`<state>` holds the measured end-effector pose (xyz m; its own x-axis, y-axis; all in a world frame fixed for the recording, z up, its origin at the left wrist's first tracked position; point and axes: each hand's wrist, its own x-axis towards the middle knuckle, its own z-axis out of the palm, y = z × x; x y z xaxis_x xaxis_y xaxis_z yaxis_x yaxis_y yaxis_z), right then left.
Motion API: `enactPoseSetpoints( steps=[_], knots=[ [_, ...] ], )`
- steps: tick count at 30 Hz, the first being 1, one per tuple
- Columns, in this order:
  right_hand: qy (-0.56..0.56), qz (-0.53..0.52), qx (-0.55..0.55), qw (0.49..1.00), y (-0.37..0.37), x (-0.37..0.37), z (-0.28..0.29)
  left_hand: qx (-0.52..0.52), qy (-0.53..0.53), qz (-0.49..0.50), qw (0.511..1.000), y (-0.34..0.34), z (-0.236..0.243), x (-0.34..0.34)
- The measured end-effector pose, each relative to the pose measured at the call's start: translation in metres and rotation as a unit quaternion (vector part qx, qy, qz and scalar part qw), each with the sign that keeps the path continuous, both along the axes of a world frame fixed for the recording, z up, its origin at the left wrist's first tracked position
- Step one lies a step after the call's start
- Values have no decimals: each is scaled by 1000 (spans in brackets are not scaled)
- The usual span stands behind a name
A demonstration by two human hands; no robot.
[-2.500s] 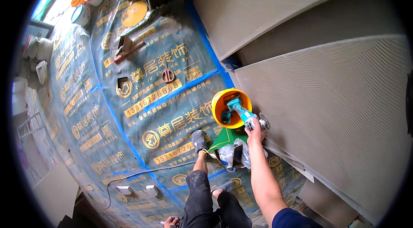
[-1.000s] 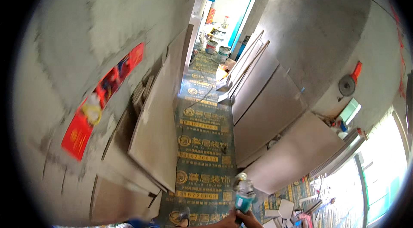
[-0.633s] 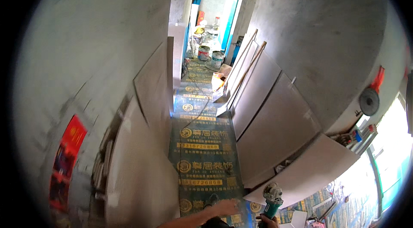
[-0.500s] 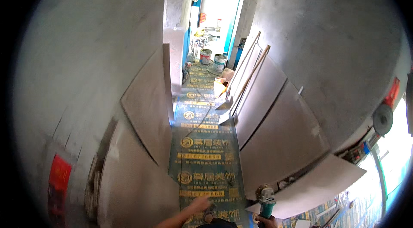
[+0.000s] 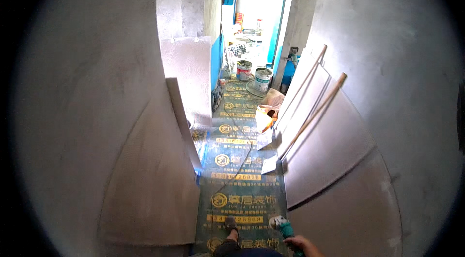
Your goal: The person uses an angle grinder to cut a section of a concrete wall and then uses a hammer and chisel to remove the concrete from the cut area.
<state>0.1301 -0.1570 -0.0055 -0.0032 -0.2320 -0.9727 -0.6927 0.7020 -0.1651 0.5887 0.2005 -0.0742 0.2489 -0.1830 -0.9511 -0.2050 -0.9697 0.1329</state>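
Grinder [image 5: 286,231]: teal-bodied, out in front of us at the end of our right hand [image 5: 303,245], its metal head forward and to the left of that hand; it is small and blurred here, so we cannot tell how the disc sits.
Right hand: wrapped round the grinder's rear part, grasping it alone as far as we see.
Left hand: out of view, so we cannot tell its state; half a second ago it reached ahead of us, seemingly holding nothing.
Yellow bucket: under the grinder at the first look, now gone from view; we judge the tool is clear of it and travelling with us.
Passage: we face straight down it now, and the long-handled tools [image 5: 317,115] ahead of the right hand look nearer than before.
Boards: a large board [image 5: 334,133] leans ahead and right of that hand, a brown panel [image 5: 150,199] well to its left.
Floor: printed sheet [image 5: 247,189] ahead of the hand, our dark shoe [image 5: 231,223] on it, left of the grinder.
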Motion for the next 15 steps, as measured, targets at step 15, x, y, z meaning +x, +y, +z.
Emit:
enactPoseSetpoints(
  steps=[15],
  knots=[
    [-1,-38,-6,999,-285,186,-30,-505,-85,149,846,-663,85,315]
  ],
)
